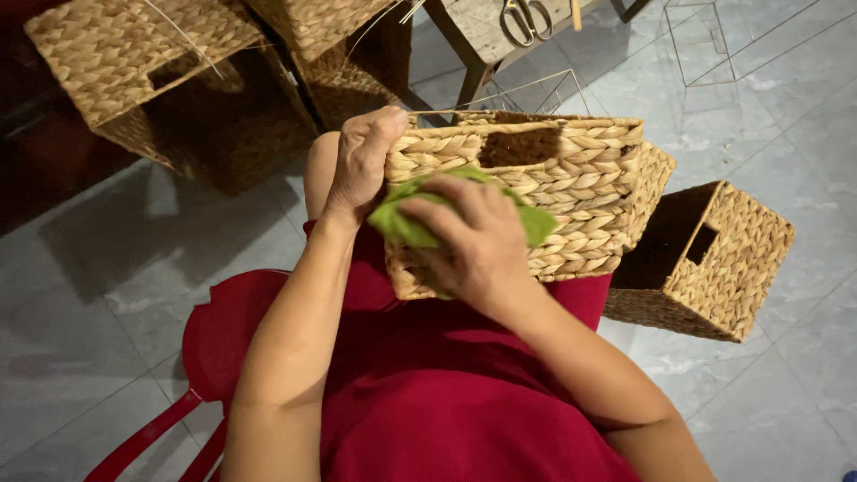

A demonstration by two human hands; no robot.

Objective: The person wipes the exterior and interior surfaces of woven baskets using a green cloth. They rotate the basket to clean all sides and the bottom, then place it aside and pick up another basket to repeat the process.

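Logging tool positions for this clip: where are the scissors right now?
In the head view, the scissors lie at the top edge, right of centre, on a wooden bench, beyond the woven basket held on the person's lap.

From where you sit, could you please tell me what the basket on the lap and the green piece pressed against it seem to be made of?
The basket looks like braided natural fibre, perhaps water hyacinth or seagrass: thick tan plaits, matte and dry. The green piece under the right hand looks like soft cloth, since it crumples and folds; it could be a sponge-like pad. The left hand grips the basket's corner.
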